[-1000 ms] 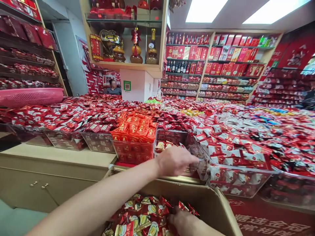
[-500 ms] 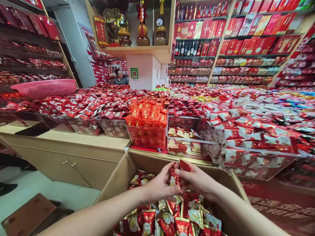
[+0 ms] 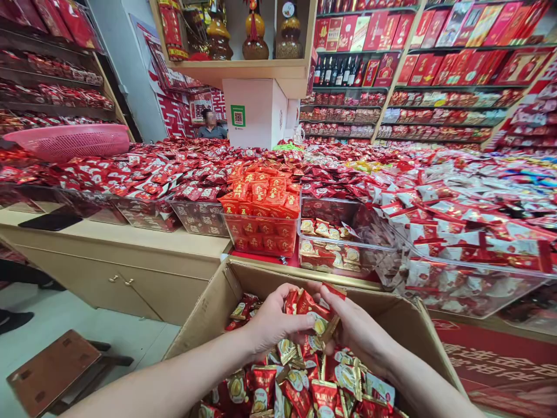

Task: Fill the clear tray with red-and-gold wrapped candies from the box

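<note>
Bringing left hand (image 3: 278, 322) back from over the tub (image 3: 375, 248) since a second ago, and raising right hand (image 3: 361, 328) from the red-and-gold sweets (image 3: 263, 392) to meet it. Gripping a small bunch (image 3: 308, 305) of them between both hands, over the carton (image 3: 209, 307). Apparently standing midway: having a bunch gathered, not yet letting go. Leaving many more lying in the carton; seeing only a low layer in the tub.

Sweets (image 3: 265, 390) in carton (image 3: 256, 281), bins (image 3: 263, 247) behind, stool (image 3: 54, 368) left

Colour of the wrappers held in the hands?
The wrappers are mainly red with gold; head view.
</note>
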Demonstrator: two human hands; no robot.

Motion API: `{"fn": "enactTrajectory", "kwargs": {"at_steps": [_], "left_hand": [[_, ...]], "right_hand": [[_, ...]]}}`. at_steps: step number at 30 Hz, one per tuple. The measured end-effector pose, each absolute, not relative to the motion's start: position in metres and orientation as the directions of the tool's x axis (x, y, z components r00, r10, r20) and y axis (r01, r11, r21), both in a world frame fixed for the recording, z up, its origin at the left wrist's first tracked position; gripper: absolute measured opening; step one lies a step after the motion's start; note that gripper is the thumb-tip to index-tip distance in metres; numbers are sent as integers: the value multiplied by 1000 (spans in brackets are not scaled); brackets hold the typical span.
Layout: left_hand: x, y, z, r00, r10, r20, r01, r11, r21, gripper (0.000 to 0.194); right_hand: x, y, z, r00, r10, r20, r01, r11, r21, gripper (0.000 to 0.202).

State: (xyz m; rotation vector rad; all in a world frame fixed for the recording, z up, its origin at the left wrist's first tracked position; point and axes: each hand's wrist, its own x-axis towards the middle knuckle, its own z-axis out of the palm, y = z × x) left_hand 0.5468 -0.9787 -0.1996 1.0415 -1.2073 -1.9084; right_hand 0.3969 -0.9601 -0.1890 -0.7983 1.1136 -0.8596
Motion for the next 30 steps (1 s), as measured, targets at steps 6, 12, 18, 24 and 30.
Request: {"fn": "enactTrajectory", "kwargs": {"at_steps": [6, 12, 18, 24, 30], "left_hand": [[549, -983, -193, -397, -885, -242, 188, -337, 923, 49], [549, -981, -194, -416, -887, -198, 172, -291, 941, 54], [545, -976, -202, -351, -902, -253, 218, -342, 914, 57], [541, -973, -207, -461, -820, -340, 374, -527, 763, 56], [549, -981, -197, -467, -807, -361, 393, -555, 733, 51]], "right_hand": [[387, -960, -193, 6, -928, -373, 163, 368, -915, 33], [390, -959, -195, 170, -964, -203, 38, 213, -976, 31], [392, -960, -205, 92, -993, -77, -85, 69, -994, 26], [403, -956, -210, 134, -990, 52, -293, -90, -952, 18], [397, -956, -193, 47, -950, -308, 178, 312, -933, 36]]}}
